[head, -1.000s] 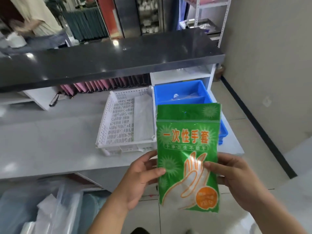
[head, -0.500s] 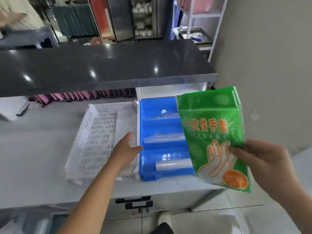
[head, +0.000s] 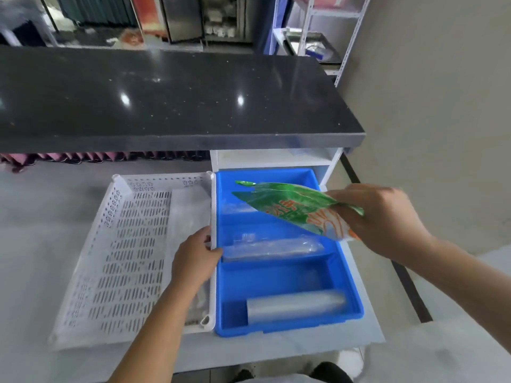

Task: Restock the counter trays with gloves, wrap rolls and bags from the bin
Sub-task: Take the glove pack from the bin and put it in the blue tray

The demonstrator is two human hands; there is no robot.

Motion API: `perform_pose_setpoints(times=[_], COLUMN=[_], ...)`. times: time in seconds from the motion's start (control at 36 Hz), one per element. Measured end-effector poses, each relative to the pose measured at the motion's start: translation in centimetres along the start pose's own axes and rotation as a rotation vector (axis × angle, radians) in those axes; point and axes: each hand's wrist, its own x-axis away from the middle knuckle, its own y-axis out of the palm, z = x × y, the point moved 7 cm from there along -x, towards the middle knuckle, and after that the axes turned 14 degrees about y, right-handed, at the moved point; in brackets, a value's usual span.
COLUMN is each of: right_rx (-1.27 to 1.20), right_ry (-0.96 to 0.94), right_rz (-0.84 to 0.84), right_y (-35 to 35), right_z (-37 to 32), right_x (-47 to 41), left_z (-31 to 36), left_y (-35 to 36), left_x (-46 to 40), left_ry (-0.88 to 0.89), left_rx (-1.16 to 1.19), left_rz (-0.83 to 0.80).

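Glove pack (head: 287, 207) — right hand (head: 384, 219) pinch

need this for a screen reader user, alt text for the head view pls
A right hand holds a green glove packet over a blue divided tray containing clear wrap rolls; the left hand rests where it meets a white perforated tray.

Green printed plastic glove packet (head: 293, 207) tilts above the blue divided plastic tray (head: 287, 324).
Clear wrap rolls (head: 272, 248) lie in its middle and near compartments; white perforated tray (head: 124, 244) sits left.
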Motion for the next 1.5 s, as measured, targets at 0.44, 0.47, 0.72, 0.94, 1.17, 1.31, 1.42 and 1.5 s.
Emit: perform_pose_setpoints(times=[0.44, 0.47, 0.72, 0.94, 1.17, 1.31, 1.42, 1.5], right_rx=[0.388, 0.408, 0.405, 0.288, 0.265, 0.28, 0.247, 0.23], right_ry=[-0.319, -0.329, -0.348, -0.243, -0.159, -0.106, 0.039, 0.067], right_rz=[-0.166, -0.189, -0.38, -0.465, -0.311, -0.506, -0.531, -0.556], right_y=[14.0, 14.8, 18.6, 17.9, 17.9, 21.4, 22.3, 22.8], right_z=[-1.3, -1.2, -0.3, 0.1, 0.3, 1.0, 2.0, 2.6], right_x=[-12.2, -12.4, -12.5, -14.8, -12.0, -6.7, -7.9, -8.9], left_z=[-1.2, -1.4, -1.3, -1.2, -0.9, -0.8, -0.3, 0.0], left_y=[0.7, 0.7, 0.7, 0.6, 0.6, 0.7, 0.6, 0.5], left_x=[0.6, 0.6, 1.3, 1.3, 1.3, 1.7, 1.7, 1.8], left_ry=[-0.137, -0.15, -0.241, -0.263, -0.251, -0.233, -0.203, -0.181], left_rx=[0.051, 0.068, 0.02, 0.036, -0.088, -0.094, -0.14, -0.155], left_rz=[0.099, 0.103, 0.155, 0.148, 0.122, 0.144, 0.14, 0.133])
